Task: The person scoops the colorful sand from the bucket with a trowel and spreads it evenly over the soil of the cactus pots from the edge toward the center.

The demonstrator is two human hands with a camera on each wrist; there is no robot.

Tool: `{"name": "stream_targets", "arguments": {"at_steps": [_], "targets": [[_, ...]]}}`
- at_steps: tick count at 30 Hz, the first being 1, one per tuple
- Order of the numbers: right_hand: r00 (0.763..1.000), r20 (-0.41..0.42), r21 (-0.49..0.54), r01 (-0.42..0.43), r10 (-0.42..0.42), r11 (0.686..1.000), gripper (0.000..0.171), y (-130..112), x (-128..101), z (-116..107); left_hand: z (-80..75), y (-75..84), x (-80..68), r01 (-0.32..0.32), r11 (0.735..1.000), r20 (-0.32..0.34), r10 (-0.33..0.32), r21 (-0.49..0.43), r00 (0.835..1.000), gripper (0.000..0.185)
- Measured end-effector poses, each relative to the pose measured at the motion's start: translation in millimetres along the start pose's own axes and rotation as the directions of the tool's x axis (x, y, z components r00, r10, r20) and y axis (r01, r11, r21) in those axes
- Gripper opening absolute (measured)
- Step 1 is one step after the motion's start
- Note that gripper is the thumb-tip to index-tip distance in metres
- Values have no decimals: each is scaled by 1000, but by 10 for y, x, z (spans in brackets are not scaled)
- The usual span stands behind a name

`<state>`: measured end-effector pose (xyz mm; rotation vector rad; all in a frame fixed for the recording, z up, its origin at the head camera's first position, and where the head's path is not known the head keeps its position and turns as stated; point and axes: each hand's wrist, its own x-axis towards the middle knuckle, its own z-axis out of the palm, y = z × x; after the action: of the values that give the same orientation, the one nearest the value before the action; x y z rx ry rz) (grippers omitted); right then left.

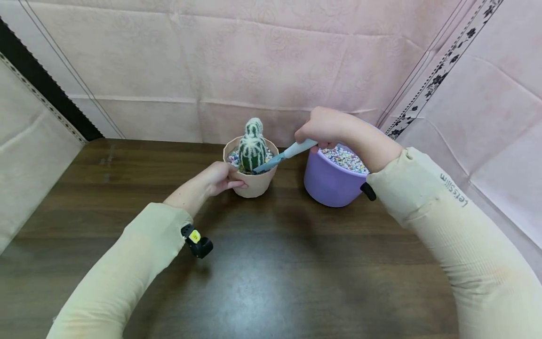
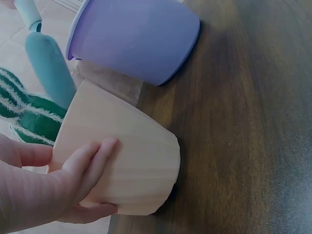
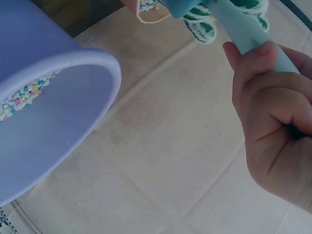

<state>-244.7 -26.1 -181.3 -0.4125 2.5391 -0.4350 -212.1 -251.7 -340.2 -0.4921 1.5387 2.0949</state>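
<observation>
A green cactus with white stripes (image 1: 252, 153) stands in a cream plant pot (image 1: 255, 187) with small coloured pebbles around it. My left hand (image 1: 219, 178) grips the pot from its left side, with the thumb at the rim and the fingers (image 2: 100, 161) along the outer wall in the left wrist view. In my right hand (image 1: 328, 126) is the pale blue handle of a small trowel (image 1: 299, 148). The trowel's blade (image 2: 51, 70) slopes down over the pot's right rim, its tip beside the cactus. In the right wrist view, my fingers curl round the handle (image 3: 239, 24).
Right of the cream pot, a larger purple pot (image 1: 332, 186) holds many small pastel pebbles (image 1: 345, 158), partly beneath my right forearm. Both pots stand near the back edge of a dark wooden table (image 1: 271, 263). Pale cloth (image 1: 254, 61) hangs behind and at both sides.
</observation>
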Motion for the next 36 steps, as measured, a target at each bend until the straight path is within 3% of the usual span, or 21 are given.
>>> {"name": "stream_targets", "arguments": {"at_steps": [5,9,14,19,23,27,31,36], "targets": [[1000,0,39,12,-12,999,20,43,-68,-46,1,-4,-10,1,1000,-1,-1,16,1000,53],[1000,15,93,20,-22,995,19,193,-178,-117,-18,-4,-26,-8,996,-9,9,86,1000,51],[999,-17,174,33,-31,984,20,553,-361,-249,-74,8,-20,-33,967,-98,59,253,993,50],[996,-87,266,39,-16,963,19,970,-520,-376,-139,26,-2,-69,954,-164,121,293,979,51],[995,-95,324,36,-5,945,20,1292,-611,-470,-185,48,7,-142,937,-190,209,318,959,54],[995,-95,347,18,16,938,23,1518,-636,-527,-232,63,7,-222,909,-183,300,352,936,55],[995,-86,360,-17,51,933,29,1685,-633,-539,-253,29,1,-262,901,-141,325,345,935,57],[988,-113,355,-62,108,933,24,1877,-577,-505,-250,-11,15,-296,893,-110,350,339,930,58]]}}
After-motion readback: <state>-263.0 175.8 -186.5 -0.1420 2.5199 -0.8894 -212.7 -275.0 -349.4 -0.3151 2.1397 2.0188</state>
